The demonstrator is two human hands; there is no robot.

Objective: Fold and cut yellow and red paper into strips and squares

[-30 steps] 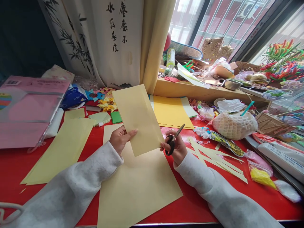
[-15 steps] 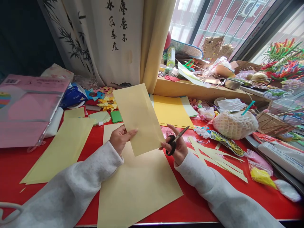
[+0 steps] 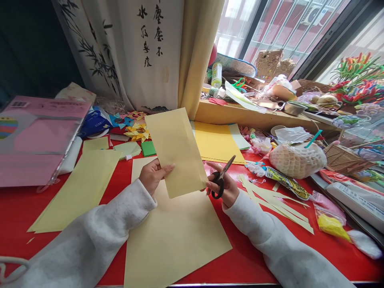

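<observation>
My left hand (image 3: 156, 174) pinches the left edge of a pale yellow sheet of paper (image 3: 178, 154), thumb on its face. The sheet is held up, tilted, with a crease line near its right side. My right hand (image 3: 223, 186) has black-handled scissors (image 3: 221, 178) looped on its fingers, blades together and pointing up to the right. Its fingertips also touch the sheet's lower right corner. Beneath both hands a larger pale yellow sheet (image 3: 177, 240) lies on the red table (image 3: 249, 256).
Cut yellow sheets (image 3: 78, 188) lie at left beside a pink packet (image 3: 42, 140). Paper strips (image 3: 279, 204) lie right of my right hand. Brighter yellow paper (image 3: 217, 140) is behind. A netted white fruit (image 3: 297, 158) and cluttered windowsill (image 3: 255, 120) stand at right.
The scissors have turned slightly more upright in my right hand, which has shifted a little. My left hand keeps its hold on the sheet. The whole view has drifted slightly.
</observation>
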